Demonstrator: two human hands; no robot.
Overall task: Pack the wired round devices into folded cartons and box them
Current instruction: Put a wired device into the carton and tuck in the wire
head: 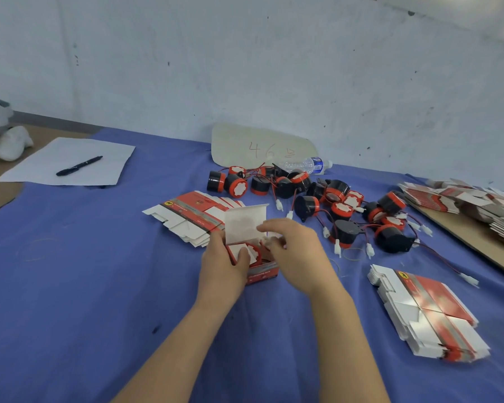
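1. Your left hand [224, 263] wraps the carton [261, 271] at mid-table on the blue cloth [99, 286], thumb pressing down over the round device [252, 251] sitting inside.
2. Your right hand [297, 248] sits at the carton's right edge with fingers bent. Blur hides whether they pinch anything.
3. It's thin card, light and crushable I'd say, so grip the side walls, not the upright lid flap [243, 225].
4. The device looks like rigid plastic. Its wire, unseen here, probably springs back, so tuck it in before closing.
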